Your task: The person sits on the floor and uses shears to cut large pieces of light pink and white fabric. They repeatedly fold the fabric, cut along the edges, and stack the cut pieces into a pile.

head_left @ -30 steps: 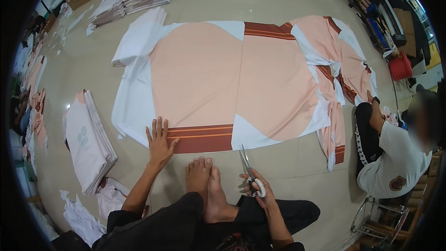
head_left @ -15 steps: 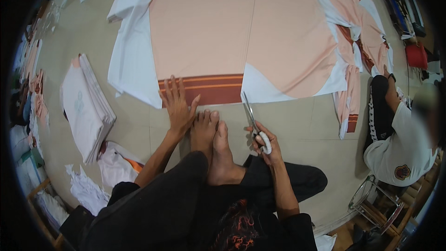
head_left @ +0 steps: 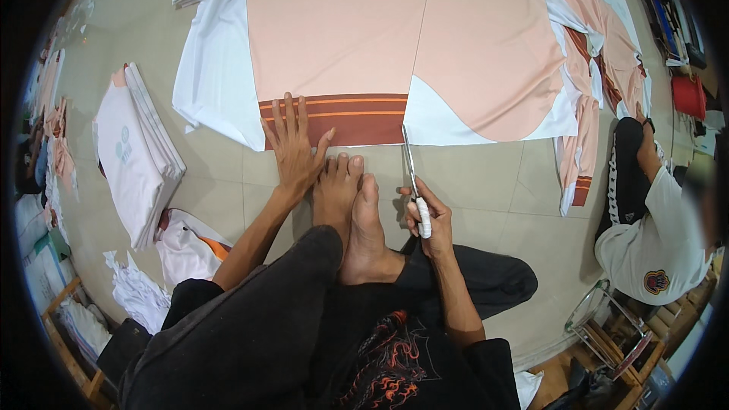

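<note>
A large sheet of peach fabric (head_left: 334,30) with white parts lies flat on the tiled floor in front of my feet. Along its near edge runs a reddish-brown band (head_left: 361,123) with orange stripes. My left hand (head_left: 295,144) rests with spread fingers on the left part of that band. In my right hand (head_left: 433,220) is a pair of scissors (head_left: 411,163) with a white-wrapped handle. The blades point away from me, their tips at the fabric's near edge, where the brown band meets a white part. Whether the blades are apart cannot be made out.
Folded white garments (head_left: 137,159) are stacked at the left, with white scraps (head_left: 140,288) nearer me. More peach and white pieces (head_left: 581,121) lie at the right, beside a seated person (head_left: 645,220). A metal-framed stool (head_left: 607,326) stands at the lower right.
The scissors have turned more upright, and their tips now lie over the fabric's edge at the band's right end. My left hand remains flat on the band. The view has shifted slightly.
</note>
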Available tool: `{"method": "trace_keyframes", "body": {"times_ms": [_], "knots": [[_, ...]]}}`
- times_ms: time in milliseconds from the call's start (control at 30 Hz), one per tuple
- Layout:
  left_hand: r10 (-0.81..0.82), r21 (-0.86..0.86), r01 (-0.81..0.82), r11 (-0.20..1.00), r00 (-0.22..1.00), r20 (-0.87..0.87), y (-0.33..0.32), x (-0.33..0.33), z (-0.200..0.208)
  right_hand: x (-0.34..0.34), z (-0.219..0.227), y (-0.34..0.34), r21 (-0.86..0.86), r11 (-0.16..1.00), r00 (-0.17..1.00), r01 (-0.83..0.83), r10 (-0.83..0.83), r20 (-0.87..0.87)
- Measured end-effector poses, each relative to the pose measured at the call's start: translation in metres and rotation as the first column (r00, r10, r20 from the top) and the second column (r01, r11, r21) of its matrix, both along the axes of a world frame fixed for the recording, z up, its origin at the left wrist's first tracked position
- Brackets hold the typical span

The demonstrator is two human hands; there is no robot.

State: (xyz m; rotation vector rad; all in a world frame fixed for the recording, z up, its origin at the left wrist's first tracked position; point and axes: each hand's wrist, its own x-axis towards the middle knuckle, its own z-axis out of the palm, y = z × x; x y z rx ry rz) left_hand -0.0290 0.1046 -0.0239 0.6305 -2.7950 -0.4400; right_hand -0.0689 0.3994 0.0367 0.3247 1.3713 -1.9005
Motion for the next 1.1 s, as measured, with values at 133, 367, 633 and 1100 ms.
{"method": "trace_keyframes", "body": {"times_ms": [133,367,633,1100], "knots": [[0.01,-0.002,-0.01,1.0,1.0,0.01,0.001,0.0,0.001,0.002,-0.002,-0.001,0.029,0.999,0.999,-0.019,0.02,-0.025],[0.013,0.028,-0.013,1.0,1.0,0.005,-0.001,0.002,-0.001,0.004,-0.003,0.0,0.074,0.997,0.999,-0.031,0.033,-0.022],[0.026,0.03,-0.026,0.999,1.0,-0.008,-0.003,0.001,-0.003,0.01,-0.003,-0.007,0.097,0.995,0.999,-0.001,0.005,-0.038],[0.029,0.053,-0.03,0.998,0.999,0.014,-0.001,0.0,0.0,0.026,-0.001,-0.076,0.108,0.955,0.961,0.277,-0.274,-0.043]]}}
